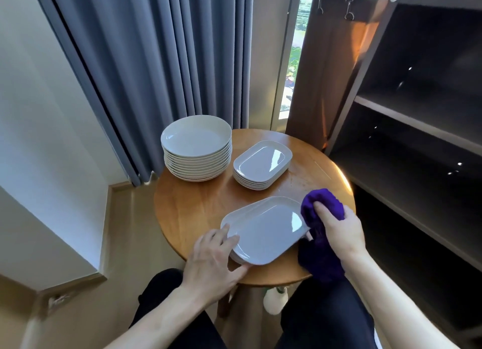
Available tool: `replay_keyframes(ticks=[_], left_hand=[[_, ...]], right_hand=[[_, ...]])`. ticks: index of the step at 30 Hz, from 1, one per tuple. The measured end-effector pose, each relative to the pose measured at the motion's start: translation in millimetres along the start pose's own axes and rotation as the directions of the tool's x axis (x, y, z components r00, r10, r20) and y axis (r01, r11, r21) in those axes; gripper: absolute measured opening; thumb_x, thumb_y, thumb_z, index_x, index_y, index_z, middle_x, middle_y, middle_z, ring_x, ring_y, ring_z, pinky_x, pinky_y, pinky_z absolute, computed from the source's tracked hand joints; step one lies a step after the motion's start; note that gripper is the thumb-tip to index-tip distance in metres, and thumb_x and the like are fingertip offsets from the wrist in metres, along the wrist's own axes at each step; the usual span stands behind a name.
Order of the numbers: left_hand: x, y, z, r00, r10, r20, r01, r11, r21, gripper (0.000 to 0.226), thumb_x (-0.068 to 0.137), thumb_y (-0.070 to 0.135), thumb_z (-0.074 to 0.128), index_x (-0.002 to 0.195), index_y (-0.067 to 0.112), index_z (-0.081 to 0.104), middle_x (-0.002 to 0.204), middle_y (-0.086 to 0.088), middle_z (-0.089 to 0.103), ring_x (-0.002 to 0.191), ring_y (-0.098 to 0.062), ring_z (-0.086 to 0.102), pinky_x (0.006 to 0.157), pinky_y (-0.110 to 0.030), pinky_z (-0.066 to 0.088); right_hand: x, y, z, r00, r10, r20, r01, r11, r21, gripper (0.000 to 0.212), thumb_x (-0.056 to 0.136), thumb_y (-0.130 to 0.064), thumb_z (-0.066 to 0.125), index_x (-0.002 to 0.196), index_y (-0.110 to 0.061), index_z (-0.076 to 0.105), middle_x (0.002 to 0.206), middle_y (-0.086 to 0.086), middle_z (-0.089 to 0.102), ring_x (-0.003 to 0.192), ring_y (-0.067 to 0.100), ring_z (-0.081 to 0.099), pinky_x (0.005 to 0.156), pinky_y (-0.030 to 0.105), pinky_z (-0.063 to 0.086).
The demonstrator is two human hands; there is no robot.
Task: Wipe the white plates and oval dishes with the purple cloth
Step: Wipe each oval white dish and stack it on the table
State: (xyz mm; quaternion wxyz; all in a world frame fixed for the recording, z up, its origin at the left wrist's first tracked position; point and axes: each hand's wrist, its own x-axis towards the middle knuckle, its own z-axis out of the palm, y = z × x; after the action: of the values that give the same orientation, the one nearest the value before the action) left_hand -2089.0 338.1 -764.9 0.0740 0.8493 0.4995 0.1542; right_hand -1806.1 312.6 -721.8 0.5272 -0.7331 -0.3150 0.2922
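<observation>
Purple cloth clutched in right hand; left hand grips one of two oval-dish stacks.

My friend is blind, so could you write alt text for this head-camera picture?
A person's left hand holds an oval dish at a round wooden table while the right hand grips a purple cloth at its right edge. Behind stand a stack of round plates and a stack of oval dishes.

Two bare forearms reach forward from the bottom of the view. The left hand grips the rim of an oval dish, fingers on top, thumb against its near edge. The right hand clutches a bunched purple cloth.
</observation>
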Motion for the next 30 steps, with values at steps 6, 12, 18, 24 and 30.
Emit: replay_keyframes(ticks=[6,12,18,24,30], left_hand=[[-3.7,5.9,-3.2,0.997,0.074,-0.027,-0.074,0.997,0.004,0.045,0.085,0.042,0.077,0.123,0.02,0.071,0.149,-0.005,0.054,0.14,-0.025,0.048,0.112,-0.051,0.044],[2.3,13.1,-12.5,0.951,0.255,-0.174,-0.279,0.951,-0.13,0.032,0.095,0.029,0.052,0.114,0.02,0.077,0.119,0.003,0.074,0.116,-0.019,0.068,0.095,-0.039,0.057],[11.4,14.1,-40.9,0.988,0.085,-0.13,-0.134,0.89,-0.435,0.016,0.099,0.017,0.065,0.108,0.023,0.077,0.116,0.02,0.073,0.122,-0.005,0.062,0.103,-0.025,0.05],[21.7,15.8,-65.5,0.954,-0.151,0.259,0.298,0.392,-0.87,0.019,0.097,0.032,0.063,0.103,0.023,0.078,0.104,-0.004,0.078,0.102,-0.021,0.073,0.091,-0.033,0.059],[25.4,13.4,-54.8,0.775,-0.176,0.607,0.55,-0.286,-0.784,0.039,0.091,0.025,0.066,0.124,0.006,0.068,0.123,-0.015,0.073,0.108,-0.041,0.072,0.078,-0.045,0.065]], right_hand=[[11.8,19.4,-8.4,0.997,0.07,-0.032,-0.071,0.997,-0.039,0.035,0.088,-0.052,0.076,0.11,-0.028,0.064,0.099,-0.003,0.072,0.092,0.02,0.067,0.073,0.036,0.051],[14.4,29.8,-7.3,0.997,0.054,-0.051,-0.061,0.988,-0.143,0.039,0.087,-0.057,0.072,0.106,-0.025,0.062,0.097,-0.003,0.07,0.089,0.019,0.066,0.077,0.039,0.053],[16.1,28.0,-6.0,0.998,0.049,-0.047,-0.058,0.973,-0.222,0.039,0.088,-0.06,0.068,0.104,-0.025,0.06,0.098,-0.002,0.069,0.09,0.022,0.065,0.085,0.047,0.056],[13.7,25.4,-6.6,0.999,0.031,-0.024,-0.036,0.964,-0.263,0.044,0.087,-0.06,0.07,0.111,-0.025,0.059,0.102,-0.003,0.067,0.095,0.022,0.064,0.087,0.047,0.056],[10.0,23.7,-5.7,1.0,0.003,-0.024,-0.01,0.962,-0.274,0.041,0.087,-0.058,0.071,0.109,-0.025,0.059,0.099,-0.005,0.066,0.093,0.019,0.063,0.084,0.044,0.056]])
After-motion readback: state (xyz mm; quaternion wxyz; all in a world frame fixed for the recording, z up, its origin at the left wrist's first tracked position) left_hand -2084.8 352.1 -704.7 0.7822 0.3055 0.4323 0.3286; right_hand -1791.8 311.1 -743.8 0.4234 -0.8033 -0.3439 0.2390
